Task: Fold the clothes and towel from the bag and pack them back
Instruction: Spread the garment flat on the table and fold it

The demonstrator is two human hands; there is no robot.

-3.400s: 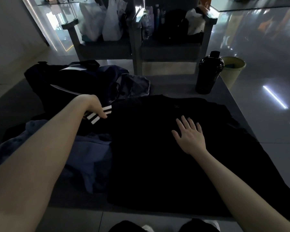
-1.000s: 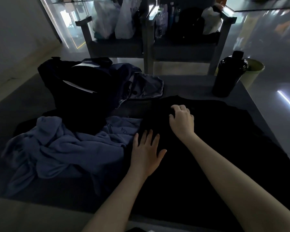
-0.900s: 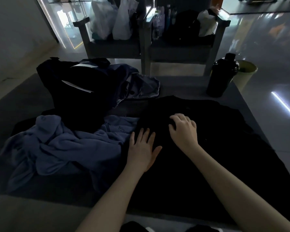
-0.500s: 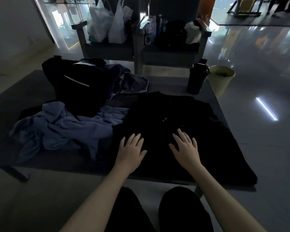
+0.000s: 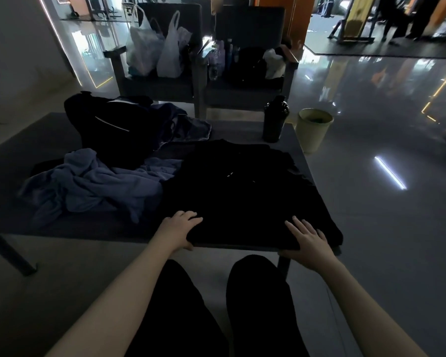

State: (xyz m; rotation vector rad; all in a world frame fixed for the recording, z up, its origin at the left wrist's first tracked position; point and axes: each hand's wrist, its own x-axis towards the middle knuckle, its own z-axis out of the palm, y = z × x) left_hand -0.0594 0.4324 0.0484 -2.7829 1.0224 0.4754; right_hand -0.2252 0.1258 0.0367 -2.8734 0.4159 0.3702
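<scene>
A black shirt (image 5: 242, 191) lies spread flat on the right half of the low dark table (image 5: 88, 225), its hem at the near edge. My left hand (image 5: 180, 229) grips the hem's left corner, fingers curled on top and thumb under the edge. At the right corner my right hand (image 5: 307, 239) lies with spread fingers on the cloth and its thumb beneath the hem. A crumpled blue towel or garment (image 5: 88, 184) sits left of the shirt. Behind it stands the open black bag (image 5: 106, 124), with a denim piece (image 5: 191, 127) spilling from it.
A black bottle (image 5: 274, 119) stands at the table's far right corner, and a pale bin (image 5: 312, 130) is on the floor beside it. Two dark chairs (image 5: 165, 83) behind the table hold plastic bags and bottles. My legs are under the near edge.
Both hands slid from the middle of the black shirt down to its near hem and took hold of the corners. The view pulled back from the table.
</scene>
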